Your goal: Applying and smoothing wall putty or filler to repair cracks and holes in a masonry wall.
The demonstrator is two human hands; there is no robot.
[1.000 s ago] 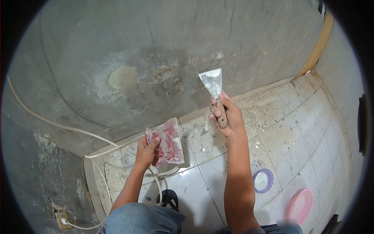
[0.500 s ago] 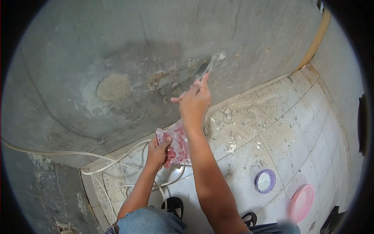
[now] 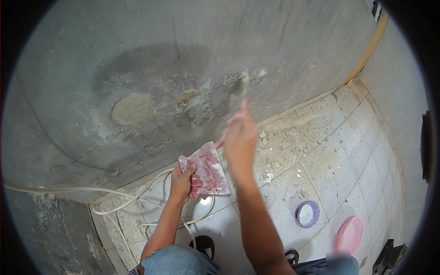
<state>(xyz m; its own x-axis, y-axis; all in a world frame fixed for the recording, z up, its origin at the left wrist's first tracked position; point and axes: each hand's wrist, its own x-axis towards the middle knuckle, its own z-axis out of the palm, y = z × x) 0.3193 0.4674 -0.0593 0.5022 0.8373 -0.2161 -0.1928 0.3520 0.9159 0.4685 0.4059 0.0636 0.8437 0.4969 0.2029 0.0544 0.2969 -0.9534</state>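
Observation:
My left hand grips a red plastic putty spreader by its wavy edge. White putty is smeared over its face. Blurred by motion, my right hand is raised before the wall with the index finger stretched forward. It holds a slim putty knife, whose blade shows only faintly near the wall. Just beyond it, a row of chipped, rough spots marks the grey wall. A pale beige round patch lies farther left on the wall.
White cable loops along the floor at the left. Plaster crumbs litter the tiles at the wall's foot. A purple-rimmed tub or lid with white contents and a pink lid-like dish lie at right. Black sandals are below.
My right hand has drawn back and down from the wall with the putty knife, and its fingers now blur. The left hand keeps its grip on the spreader, whose face shows more fully.

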